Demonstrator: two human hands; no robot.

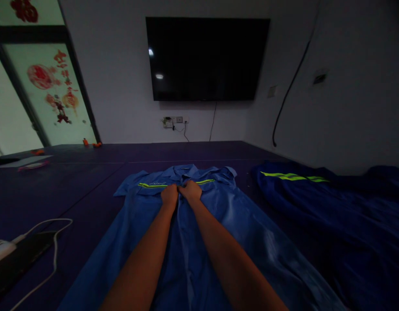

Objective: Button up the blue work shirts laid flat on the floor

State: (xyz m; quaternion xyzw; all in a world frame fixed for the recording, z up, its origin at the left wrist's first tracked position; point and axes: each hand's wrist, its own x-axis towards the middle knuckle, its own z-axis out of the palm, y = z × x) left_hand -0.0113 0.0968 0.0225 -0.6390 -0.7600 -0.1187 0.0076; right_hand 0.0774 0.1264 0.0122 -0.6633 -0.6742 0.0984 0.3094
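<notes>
A blue short-sleeved work shirt (225, 216) lies spread on the dark table, its collar at the far end and yellow-green stripes across the chest. At chest height, my left hand (170, 195) is closed on the left side of the front opening. Close beside it, my right hand (190, 191) pinches the other edge of the opening. The fingertips of both hands nearly meet at the stripe. Whatever small part of the placket lies between them is hidden by the fingers.
Darker blue clothing (299, 203) with a yellow-green stripe is heaped at the right. On the left lie a white charger (1, 250) with a cable and a black flat object (27, 257). Small orange objects (85, 141) sit at the far left edge. A television (207, 59) hangs ahead.
</notes>
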